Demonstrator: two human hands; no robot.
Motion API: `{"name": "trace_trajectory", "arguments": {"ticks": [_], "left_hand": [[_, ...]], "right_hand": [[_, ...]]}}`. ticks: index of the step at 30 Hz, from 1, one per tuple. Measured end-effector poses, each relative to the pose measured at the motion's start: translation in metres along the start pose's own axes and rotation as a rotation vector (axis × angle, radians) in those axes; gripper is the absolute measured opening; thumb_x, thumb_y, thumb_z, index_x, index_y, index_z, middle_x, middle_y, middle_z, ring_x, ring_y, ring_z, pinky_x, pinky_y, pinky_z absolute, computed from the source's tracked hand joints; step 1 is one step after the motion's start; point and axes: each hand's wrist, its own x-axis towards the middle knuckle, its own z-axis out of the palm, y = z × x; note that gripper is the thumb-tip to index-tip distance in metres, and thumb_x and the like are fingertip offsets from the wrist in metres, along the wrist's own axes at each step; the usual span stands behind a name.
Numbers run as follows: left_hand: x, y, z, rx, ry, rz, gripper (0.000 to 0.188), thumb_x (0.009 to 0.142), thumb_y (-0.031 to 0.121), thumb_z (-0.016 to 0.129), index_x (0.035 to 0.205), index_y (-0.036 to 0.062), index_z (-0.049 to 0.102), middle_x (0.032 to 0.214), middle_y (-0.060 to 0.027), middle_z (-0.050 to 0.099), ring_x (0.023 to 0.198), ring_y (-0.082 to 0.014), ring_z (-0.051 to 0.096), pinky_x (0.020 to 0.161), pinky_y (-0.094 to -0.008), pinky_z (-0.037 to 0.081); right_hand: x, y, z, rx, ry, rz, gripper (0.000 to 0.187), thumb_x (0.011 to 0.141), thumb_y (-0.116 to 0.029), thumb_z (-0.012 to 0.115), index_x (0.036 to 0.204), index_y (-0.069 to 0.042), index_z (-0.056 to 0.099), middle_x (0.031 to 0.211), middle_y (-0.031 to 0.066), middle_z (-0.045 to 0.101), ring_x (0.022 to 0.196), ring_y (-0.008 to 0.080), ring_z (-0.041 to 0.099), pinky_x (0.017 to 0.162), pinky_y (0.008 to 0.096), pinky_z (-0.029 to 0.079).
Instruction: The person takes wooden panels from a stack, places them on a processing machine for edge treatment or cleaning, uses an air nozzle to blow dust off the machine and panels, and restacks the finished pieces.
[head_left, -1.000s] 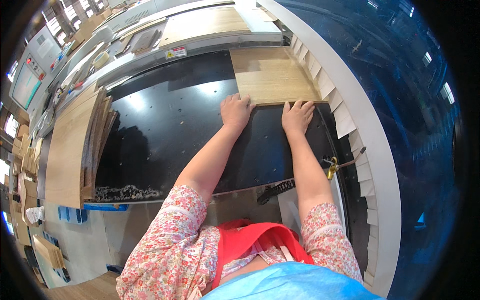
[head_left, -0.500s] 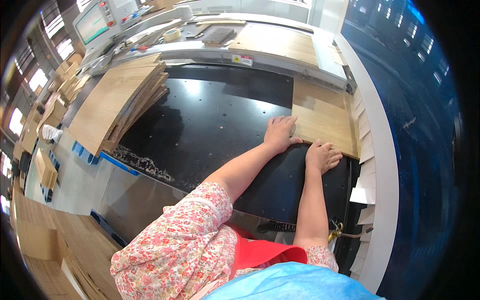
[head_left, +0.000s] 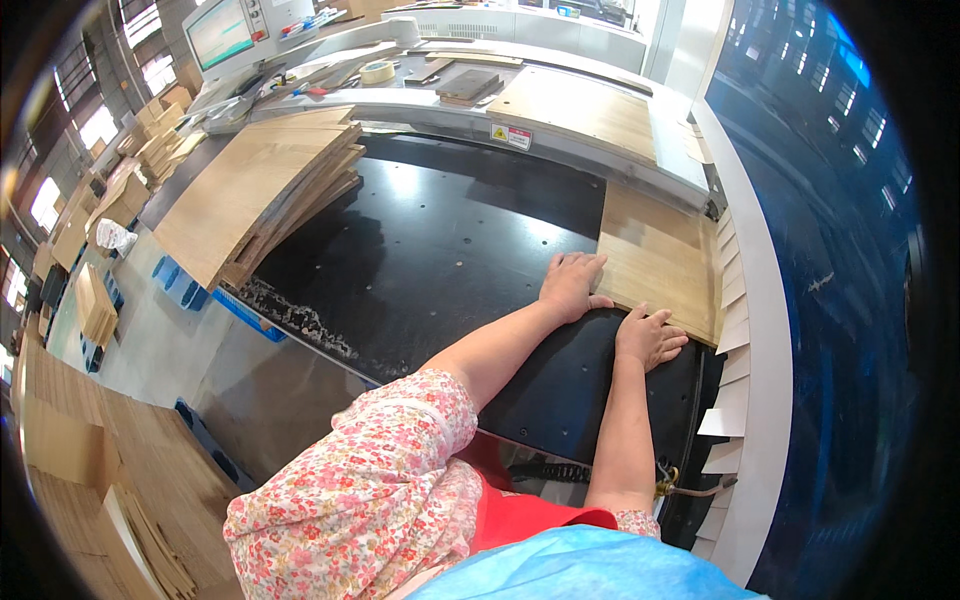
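Both hands lie flat and open, fingers spread, on the near edge of a light wooden panel (head_left: pixel 655 255) that rests on the black desk (head_left: pixel 430 250) right of the frame's centre: the left hand (head_left: pixel 570 285) presses on the panel's lower left corner, and the right hand (head_left: pixel 648 335) sits just beside it on the lower edge, neither one gripping anything. A stack of similar wooden sheets (head_left: pixel 255 185) lies tilted on the desk's upper left side, well apart from the hands, and a row of white paper pieces (head_left: pixel 735 330) runs along the desk's right rim just beside the panel.
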Motion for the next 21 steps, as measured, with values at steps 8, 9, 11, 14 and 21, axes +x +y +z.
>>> {"name": "trace_trajectory", "arguments": {"ticks": [8, 9, 11, 14, 21], "left_hand": [[-0.0014, -0.0006, -0.0004, 0.006, -0.003, -0.009, 0.074, 0.071, 0.045, 0.072, 0.133, 0.0130, 0.045, 0.130, -0.0082, 0.051, 0.125, -0.0241, 0.042, 0.108, -0.0427, 0.023], [-0.0008, -0.0001, -0.0013, 0.011, -0.017, -0.013, 0.074, 0.072, 0.045, 0.072, 0.133, 0.0129, 0.045, 0.130, -0.0084, 0.051, 0.125, -0.0242, 0.042, 0.107, -0.0427, 0.023], [0.0008, 0.0012, -0.0025, 0.010, -0.021, -0.008, 0.074, 0.071, 0.046, 0.072, 0.132, 0.0125, 0.046, 0.130, -0.0088, 0.051, 0.125, -0.0245, 0.042, 0.107, -0.0426, 0.023], [-0.0008, 0.0003, -0.0009, -0.001, 0.004, 0.018, 0.074, 0.071, 0.046, 0.072, 0.131, 0.0116, 0.046, 0.129, -0.0090, 0.051, 0.124, -0.0249, 0.042, 0.107, -0.0424, 0.024], [0.0003, 0.0007, -0.0040, -0.006, -0.022, 0.010, 0.074, 0.071, 0.044, 0.073, 0.131, 0.0103, 0.046, 0.128, -0.0096, 0.052, 0.124, -0.0254, 0.043, 0.107, -0.0416, 0.024]], "right_hand": [[-0.0014, 0.0004, 0.0028, -0.014, 0.006, -0.017, 0.062, 0.094, -0.045, 0.035, 0.139, -0.003, 0.035, 0.143, 0.0370, 0.020, 0.138, 0.0457, 0.012, 0.112, 0.0480, 0.007], [-0.0011, 0.0001, 0.0028, -0.003, 0.009, -0.017, 0.062, 0.094, -0.045, 0.035, 0.139, -0.003, 0.035, 0.142, 0.0372, 0.020, 0.138, 0.0459, 0.012, 0.112, 0.0481, 0.007], [0.0001, -0.0007, -0.0005, -0.023, 0.005, -0.015, 0.062, 0.094, -0.045, 0.035, 0.139, -0.003, 0.035, 0.142, 0.0376, 0.020, 0.137, 0.0463, 0.012, 0.112, 0.0484, 0.007], [-0.0011, 0.0004, -0.0013, -0.026, 0.012, -0.025, 0.062, 0.094, -0.045, 0.036, 0.139, -0.003, 0.034, 0.142, 0.0381, 0.021, 0.137, 0.0467, 0.012, 0.112, 0.0487, 0.007], [-0.0031, 0.0010, 0.0005, -0.017, 0.002, -0.027, 0.062, 0.094, -0.044, 0.036, 0.140, -0.003, 0.033, 0.142, 0.0377, 0.020, 0.137, 0.0464, 0.012, 0.112, 0.0486, 0.006]]}}
